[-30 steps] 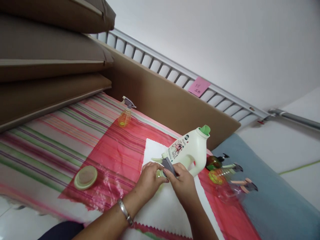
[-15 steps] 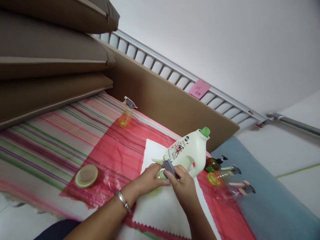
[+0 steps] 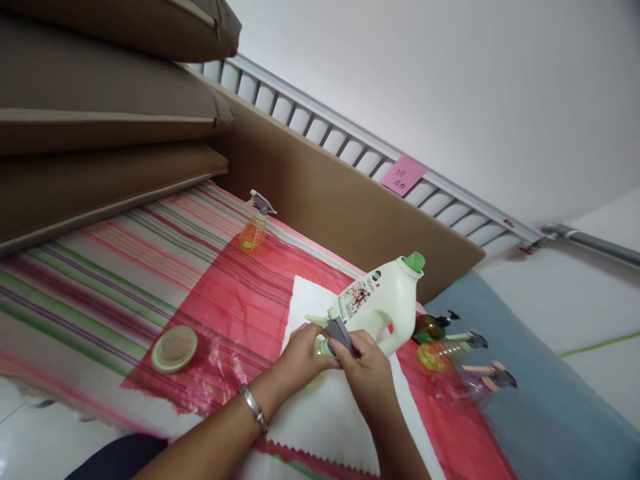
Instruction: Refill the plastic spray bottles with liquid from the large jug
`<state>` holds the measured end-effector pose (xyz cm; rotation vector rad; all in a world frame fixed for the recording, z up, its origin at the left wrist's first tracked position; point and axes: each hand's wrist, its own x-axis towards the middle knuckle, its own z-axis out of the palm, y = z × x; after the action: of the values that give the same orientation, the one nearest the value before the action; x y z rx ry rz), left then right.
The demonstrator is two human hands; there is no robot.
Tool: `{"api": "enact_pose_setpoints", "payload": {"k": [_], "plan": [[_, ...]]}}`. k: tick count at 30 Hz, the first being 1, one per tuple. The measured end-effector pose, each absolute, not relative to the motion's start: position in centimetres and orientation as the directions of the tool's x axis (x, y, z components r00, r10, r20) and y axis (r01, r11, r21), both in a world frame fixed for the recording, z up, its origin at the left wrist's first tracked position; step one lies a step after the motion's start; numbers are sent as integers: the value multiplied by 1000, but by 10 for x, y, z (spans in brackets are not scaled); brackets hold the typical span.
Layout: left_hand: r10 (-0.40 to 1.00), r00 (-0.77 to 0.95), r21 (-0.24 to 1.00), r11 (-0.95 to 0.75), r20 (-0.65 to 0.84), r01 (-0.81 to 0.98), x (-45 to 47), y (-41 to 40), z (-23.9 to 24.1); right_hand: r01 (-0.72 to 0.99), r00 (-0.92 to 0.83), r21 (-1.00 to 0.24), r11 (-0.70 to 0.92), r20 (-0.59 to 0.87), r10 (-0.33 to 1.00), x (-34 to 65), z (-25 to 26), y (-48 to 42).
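Observation:
Both my hands meet over a white cloth (image 3: 325, 413) on a red plastic sheet. My left hand (image 3: 300, 353), with a metal bracelet on the wrist, is closed round a small yellow-green spray bottle (image 3: 319, 347). My right hand (image 3: 367, 370) pinches the bottle's grey trigger spray head (image 3: 338, 332). Just behind my hands stands a white detergent jug (image 3: 385, 303) with a green cap and a flowered label.
An orange spray bottle (image 3: 253, 230) stands farther back on the striped cover. A pale green lid (image 3: 175, 348) lies at the left. Several spray bottles (image 3: 450, 347) lie at the right by a blue mat. Brown cushions (image 3: 100, 113) are stacked at the left; a cardboard panel (image 3: 350, 213) runs behind.
My hands stay on the small bottle and its spray head, with slight shifts of the fingers. The view has moved a little.

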<state>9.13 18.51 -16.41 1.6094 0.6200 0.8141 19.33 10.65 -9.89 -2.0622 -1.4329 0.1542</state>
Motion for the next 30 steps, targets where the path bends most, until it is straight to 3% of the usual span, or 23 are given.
{"api": "enact_pose_setpoints", "payload": {"k": [5, 11, 15, 21, 26, 30], "plan": [[576, 781, 950, -303, 242, -71, 86, 188, -160, 802, 420, -549, -236, 237, 876, 193, -100, 104], [762, 622, 969, -245, 177, 23, 90, 182, -159, 794, 428, -561, -236, 238, 872, 193, -102, 103], [570, 781, 950, -300, 255, -91, 89, 188, -159, 787, 434, -567, -245, 226, 872, 194, -102, 102], [779, 596, 969, -248, 192, 13, 95, 183, -161, 773, 445, -582, -253, 213, 870, 195, -103, 102], [522, 823, 973, -170, 221, -154, 92, 190, -161, 763, 452, -587, -269, 188, 872, 196, -104, 101], [718, 677, 983, -178, 161, -46, 95, 189, -165, 761, 463, -589, -274, 196, 865, 196, -104, 101]]}}
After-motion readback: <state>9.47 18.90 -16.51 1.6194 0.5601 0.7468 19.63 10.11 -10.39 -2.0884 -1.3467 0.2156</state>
